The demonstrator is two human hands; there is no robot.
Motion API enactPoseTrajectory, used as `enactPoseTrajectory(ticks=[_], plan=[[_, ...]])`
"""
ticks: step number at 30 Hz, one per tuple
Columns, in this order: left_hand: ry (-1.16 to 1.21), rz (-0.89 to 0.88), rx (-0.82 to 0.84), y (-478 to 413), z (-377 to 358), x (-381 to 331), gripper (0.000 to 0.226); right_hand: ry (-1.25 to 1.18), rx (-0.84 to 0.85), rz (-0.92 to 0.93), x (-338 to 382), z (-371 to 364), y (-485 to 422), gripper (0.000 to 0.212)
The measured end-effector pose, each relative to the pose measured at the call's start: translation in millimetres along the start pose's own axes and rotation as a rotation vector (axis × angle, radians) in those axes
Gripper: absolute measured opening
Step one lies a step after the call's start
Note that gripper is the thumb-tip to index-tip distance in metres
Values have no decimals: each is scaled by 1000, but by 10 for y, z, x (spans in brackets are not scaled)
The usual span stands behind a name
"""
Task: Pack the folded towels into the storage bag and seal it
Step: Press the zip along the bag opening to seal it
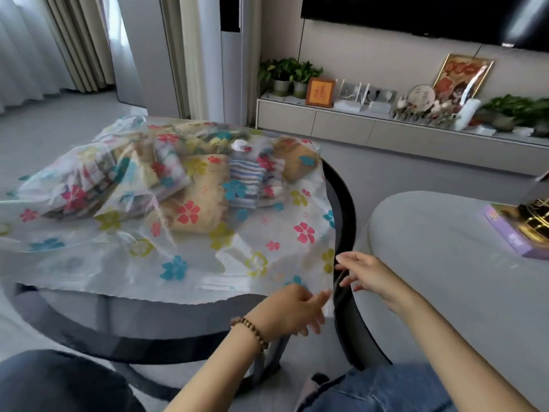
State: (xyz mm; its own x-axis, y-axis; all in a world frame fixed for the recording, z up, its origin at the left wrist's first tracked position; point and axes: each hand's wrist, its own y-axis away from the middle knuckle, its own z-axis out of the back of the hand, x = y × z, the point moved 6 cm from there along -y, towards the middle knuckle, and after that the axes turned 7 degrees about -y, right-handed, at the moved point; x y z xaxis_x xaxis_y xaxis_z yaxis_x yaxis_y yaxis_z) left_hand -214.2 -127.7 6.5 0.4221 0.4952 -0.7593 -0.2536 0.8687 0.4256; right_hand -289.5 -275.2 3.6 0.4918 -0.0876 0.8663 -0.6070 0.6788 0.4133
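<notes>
both hands (292, 310) (364, 273) at the storage bag's (184, 263) near corner, fingers spread

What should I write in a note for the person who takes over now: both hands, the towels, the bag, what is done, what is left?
Left hand: at the near right corner of the storage bag; grip unclear because of blur.
Right hand: open, fingers spread, beside the bag's right edge, holding nothing.
Folded towels: already inside the bag, which lies flat on the round table; white valve cap on top.
Done: towels packed.
Left: close the near edge; whether it is sealed cannot be told.
</notes>
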Motion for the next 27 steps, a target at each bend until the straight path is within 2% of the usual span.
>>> enactPoseTrajectory(ticks=[1,3,8,11,15,19,22,27], plan=[[-9,43,66,-11,-140,47,59,-47,12,-6,-31,-29,-2,28],[28,102,94,-36,-324,133,61,-113,49,-21,-102,-82,-2,29],[446,130,-75,-96,-498,180,54,-138,215,-72,-278,-186,111,27],[608,65,-198,-142,-547,122,45,-108,215,-11,-289,-161,162,26],[681,-2,-251,-205,-600,-1,34,-131,197,38,-352,-147,166,21],[615,-41,-285,-244,-602,-86,36,-238,261,22,-392,-157,175,26],[630,-80,-362,-242,-592,-131,30,-218,257,60,-408,-147,147,26],[709,-79,-412,-279,-624,-120,44,-302,220,110,-399,-144,149,24]])
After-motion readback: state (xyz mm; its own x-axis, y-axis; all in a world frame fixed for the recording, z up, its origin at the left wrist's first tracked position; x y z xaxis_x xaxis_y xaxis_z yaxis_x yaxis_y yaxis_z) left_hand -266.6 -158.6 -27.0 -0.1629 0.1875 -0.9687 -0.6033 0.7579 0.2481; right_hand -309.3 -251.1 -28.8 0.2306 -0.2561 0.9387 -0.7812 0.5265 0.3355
